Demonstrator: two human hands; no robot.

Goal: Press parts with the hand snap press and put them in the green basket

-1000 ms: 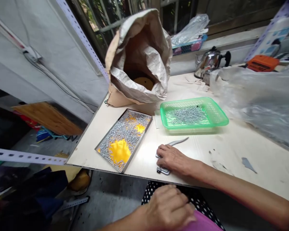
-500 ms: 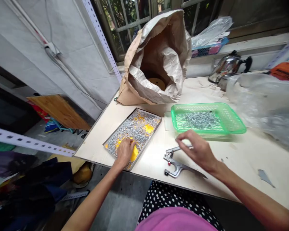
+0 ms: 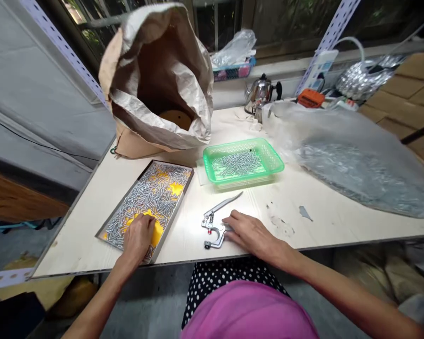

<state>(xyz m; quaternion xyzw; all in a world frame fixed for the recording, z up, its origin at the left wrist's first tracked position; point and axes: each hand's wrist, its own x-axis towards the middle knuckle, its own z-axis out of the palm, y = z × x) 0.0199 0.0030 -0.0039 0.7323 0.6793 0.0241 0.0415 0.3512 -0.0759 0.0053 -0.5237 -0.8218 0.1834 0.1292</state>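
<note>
My left hand (image 3: 138,235) rests on the near end of a shallow tray (image 3: 173,215), its fingers bent together among small silver screw-like pieces (image 3: 143,192). The fingertips are hidden, so what they pinch is not visible. Yellow patches of the tray's bottom show between the pieces. On the table to the right lie metal hand-press pliers (image 3: 217,237), jaw toward the left, one handle sticking up and away. My right hand (image 3: 252,234) is closed over the other handle, which its fingers mostly cover. Beyond the pliers stands a green plastic basket (image 3: 245,176) with more silver pieces in it.
A large open paper sack (image 3: 137,136) stands at the back left. A clear plastic bag (image 3: 360,174) of silver pieces spreads across the right side. A steel kettle (image 3: 259,94), an orange object (image 3: 310,98) and a grey scrap (image 3: 305,213) also lie or stand on the table (image 3: 198,221).
My right hand has come down from above the pliers onto one handle, and the pliers have turned. My left hand stays in the tray. The view has swung to the right.
</note>
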